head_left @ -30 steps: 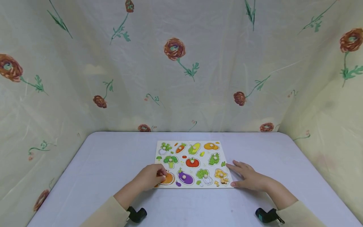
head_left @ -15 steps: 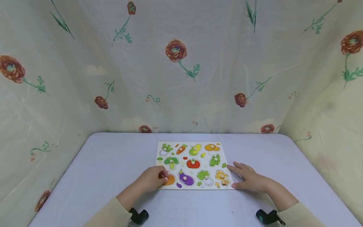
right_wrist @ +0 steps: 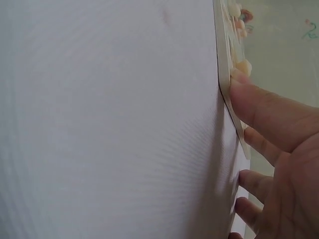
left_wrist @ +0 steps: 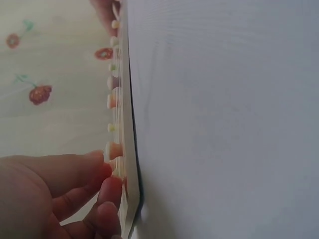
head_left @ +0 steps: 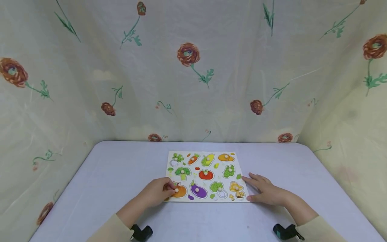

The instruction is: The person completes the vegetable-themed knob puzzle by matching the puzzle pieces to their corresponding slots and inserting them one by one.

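A white wooden peg puzzle board [head_left: 193, 183] with vegetable pieces and round knobs lies on the table. At its front left corner is the orange pumpkin piece [head_left: 181, 192], seated in the board. My left hand [head_left: 158, 192] is just left of the pumpkin's knob [head_left: 176, 190], fingers loosely bent and holding nothing that I can see. In the left wrist view, the thumb [left_wrist: 75, 172] and fingertips are close to the board's edge. My right hand [head_left: 267, 191] rests at the board's right edge with fingers spread; its thumb [right_wrist: 269, 112] touches the front corner in the right wrist view.
The eggplant piece [head_left: 198, 191] is right of the pumpkin, and the broccoli piece [head_left: 182, 173] behind it. The white table [head_left: 121, 164] ends at a flowered curtain [head_left: 223, 101]. Dark wrist cameras [head_left: 142, 232] are strapped to both wrists.
My left hand has shifted slightly left off the pumpkin, so its knob and more of its face now show. The right hand stays on the board's edge.
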The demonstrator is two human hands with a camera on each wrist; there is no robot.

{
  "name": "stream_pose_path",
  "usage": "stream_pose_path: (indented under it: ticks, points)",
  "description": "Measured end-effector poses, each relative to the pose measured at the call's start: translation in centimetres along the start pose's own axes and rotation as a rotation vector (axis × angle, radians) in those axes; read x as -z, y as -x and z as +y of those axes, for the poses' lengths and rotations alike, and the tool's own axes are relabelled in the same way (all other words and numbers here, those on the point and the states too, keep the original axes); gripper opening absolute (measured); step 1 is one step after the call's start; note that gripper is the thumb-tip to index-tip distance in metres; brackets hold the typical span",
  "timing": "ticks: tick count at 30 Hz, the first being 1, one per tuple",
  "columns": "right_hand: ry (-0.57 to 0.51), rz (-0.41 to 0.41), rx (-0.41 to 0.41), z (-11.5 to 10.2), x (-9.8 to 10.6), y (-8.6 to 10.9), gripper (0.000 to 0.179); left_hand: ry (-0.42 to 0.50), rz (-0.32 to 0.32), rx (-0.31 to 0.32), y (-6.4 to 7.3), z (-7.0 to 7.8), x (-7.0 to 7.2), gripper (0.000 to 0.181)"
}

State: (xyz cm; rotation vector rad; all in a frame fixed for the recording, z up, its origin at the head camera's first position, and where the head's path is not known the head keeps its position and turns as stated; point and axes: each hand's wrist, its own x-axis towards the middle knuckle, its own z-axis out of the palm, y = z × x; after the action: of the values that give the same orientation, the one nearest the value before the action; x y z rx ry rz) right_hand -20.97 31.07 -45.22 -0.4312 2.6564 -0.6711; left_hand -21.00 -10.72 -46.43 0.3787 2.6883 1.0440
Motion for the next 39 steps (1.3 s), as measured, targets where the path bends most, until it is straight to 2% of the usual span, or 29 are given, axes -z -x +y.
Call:
stream_pose_path:
  ticks: [5,13,17,21,26,31,34,39]
  points:
    - [-0.006,0.010,0.002,-0.1,0.0,0.1,0.086,-0.022,0.010,0.018,0.8,-0.3,0.8,0.007]
    - [0.039,0.075,0.032,0.5,0.6,0.5,0.072,-0.047,0.084,0.046,2.1,0.1,3.0,0.004]
    - [0.051,0.141,0.036,1.2,1.5,1.6,0.064,-0.085,0.124,0.088,2.8,-0.3,4.3,0.008]
    - [0.064,0.226,0.039,2.3,2.7,3.4,0.060,-0.140,0.186,0.073,3.8,-1.3,5.7,0.014]
    - [0.151,0.302,0.025,4.1,4.8,5.0,0.058,-0.226,0.299,-0.007,5.2,-2.5,7.8,0.022]
    - [0.242,0.355,-0.003,5.0,7.3,6.2,0.061,-0.311,0.451,-0.068,6.4,-2.6,9.5,0.027]
    - [0.271,0.412,0.003,4.9,8.2,6.6,0.063,-0.368,0.554,-0.107,6.7,-2.5,10.0,0.033]
    - [0.324,0.579,0.038,4.6,8.5,6.8,0.071,-0.455,0.687,-0.166,6.6,-2.5,10.1,0.048]
